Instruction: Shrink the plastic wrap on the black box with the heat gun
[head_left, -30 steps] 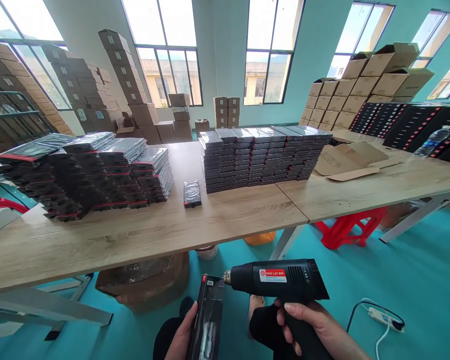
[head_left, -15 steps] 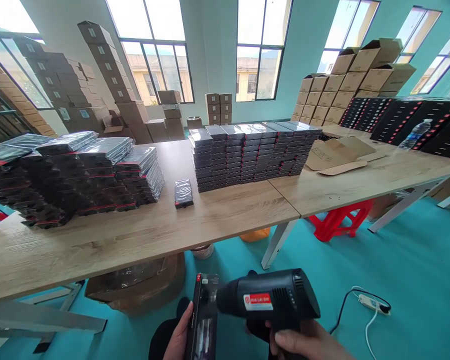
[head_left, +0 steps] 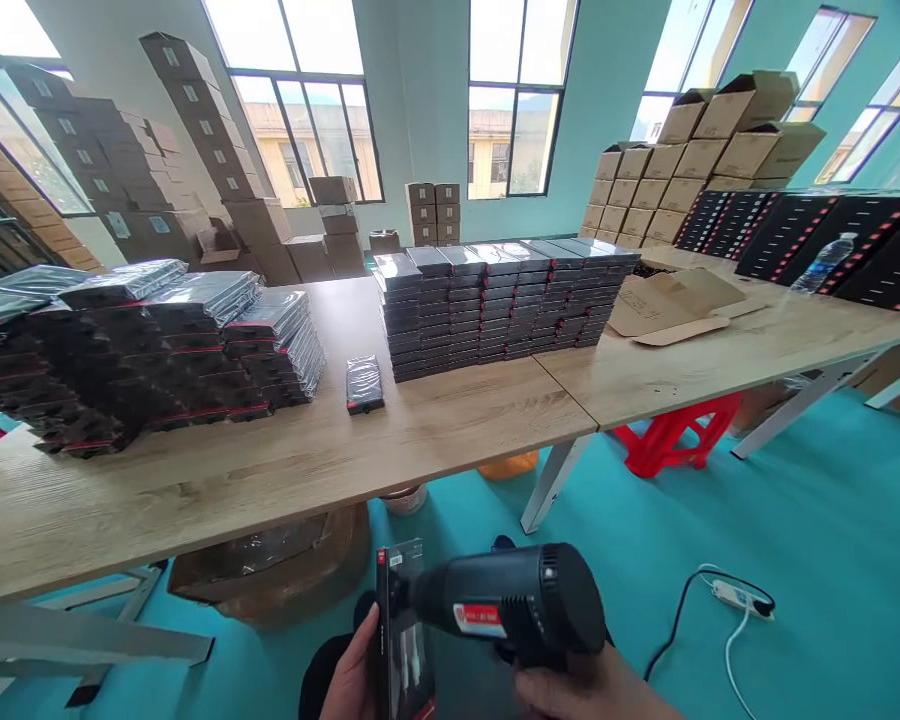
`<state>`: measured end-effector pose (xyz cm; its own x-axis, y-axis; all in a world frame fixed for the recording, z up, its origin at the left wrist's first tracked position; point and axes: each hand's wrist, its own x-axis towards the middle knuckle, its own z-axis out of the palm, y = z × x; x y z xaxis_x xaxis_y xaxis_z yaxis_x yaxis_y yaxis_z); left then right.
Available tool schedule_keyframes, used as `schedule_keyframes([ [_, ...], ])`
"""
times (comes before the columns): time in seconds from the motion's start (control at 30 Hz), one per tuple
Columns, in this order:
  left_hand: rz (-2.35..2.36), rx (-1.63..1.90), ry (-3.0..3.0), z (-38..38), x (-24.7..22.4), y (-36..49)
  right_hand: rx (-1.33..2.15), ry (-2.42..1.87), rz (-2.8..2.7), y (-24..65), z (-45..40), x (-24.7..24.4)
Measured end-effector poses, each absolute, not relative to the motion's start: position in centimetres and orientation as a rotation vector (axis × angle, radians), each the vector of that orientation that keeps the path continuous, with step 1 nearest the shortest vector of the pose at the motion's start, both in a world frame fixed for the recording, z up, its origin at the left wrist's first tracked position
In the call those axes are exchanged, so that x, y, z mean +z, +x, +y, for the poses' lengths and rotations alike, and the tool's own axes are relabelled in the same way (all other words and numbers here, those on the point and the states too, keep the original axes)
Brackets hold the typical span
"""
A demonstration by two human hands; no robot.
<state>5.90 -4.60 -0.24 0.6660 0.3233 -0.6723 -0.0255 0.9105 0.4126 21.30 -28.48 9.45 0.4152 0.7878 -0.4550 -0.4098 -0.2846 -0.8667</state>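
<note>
Your left hand (head_left: 354,668) holds one black box (head_left: 407,665), fingers around its side, clear of the counter's (head_left: 450,430) front edge. Your right hand's (head_left: 566,690) fingers grip one heat gun (head_left: 510,605). One wrapped package (head_left: 364,382) lies between two stacked blocks (head_left: 495,315); open counter fronts all three.

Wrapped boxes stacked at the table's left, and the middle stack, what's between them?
A single film-wrapped black box, lying flat on the wooden tabletop, as the head view shows.

Both hands (head_left: 351,668) are bare, and the visible trouser leg (head_left: 319,676) is black.
</note>
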Motion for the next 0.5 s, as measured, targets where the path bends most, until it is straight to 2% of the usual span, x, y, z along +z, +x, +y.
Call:
schedule_keyframes([
  [0.27, 0.808, 0.243, 0.400, -3.8, -1.9, 5.4, 1.210, -1.434, -0.444, 20.9, -28.2, 9.6],
  [0.5, 0.820, 0.271, 0.415, -3.1, -2.5, 5.3, 1.246, -1.472, -0.720, 21.6, -27.5, 13.7],
])
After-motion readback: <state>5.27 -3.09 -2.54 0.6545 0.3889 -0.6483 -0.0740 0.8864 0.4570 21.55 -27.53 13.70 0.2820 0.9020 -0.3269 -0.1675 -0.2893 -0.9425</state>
